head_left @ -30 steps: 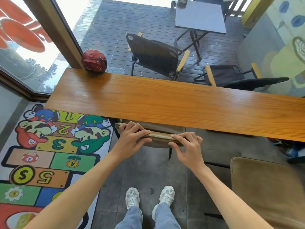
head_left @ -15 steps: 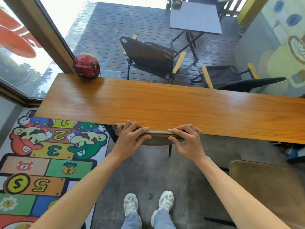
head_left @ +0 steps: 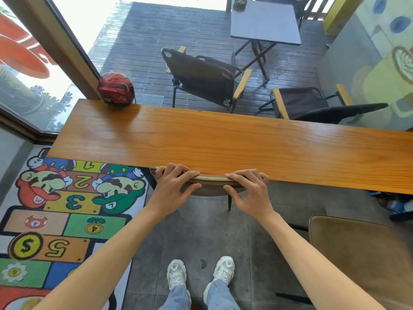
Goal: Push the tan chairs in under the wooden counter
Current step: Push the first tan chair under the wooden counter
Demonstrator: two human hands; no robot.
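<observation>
A: Where is the tan chair (head_left: 210, 186) against the wooden desk (head_left: 223, 144)?

B: Its curved backrest sits right at the desk's near edge, the seat hidden beneath the top; one dark leg shows below.

A: And the hands?

B: Both grasp the backrest's top rim. The left hand (head_left: 173, 186) curls its fingers over the rim with the thumb on the back face; the right hand (head_left: 250, 191) does the same further along.

A: Anything else by the desk?

B: A second tan chair (head_left: 357, 253) stands well out from the desk's near edge, to the right. A red helmet (head_left: 116, 88) rests on the desk's far left corner.
</observation>
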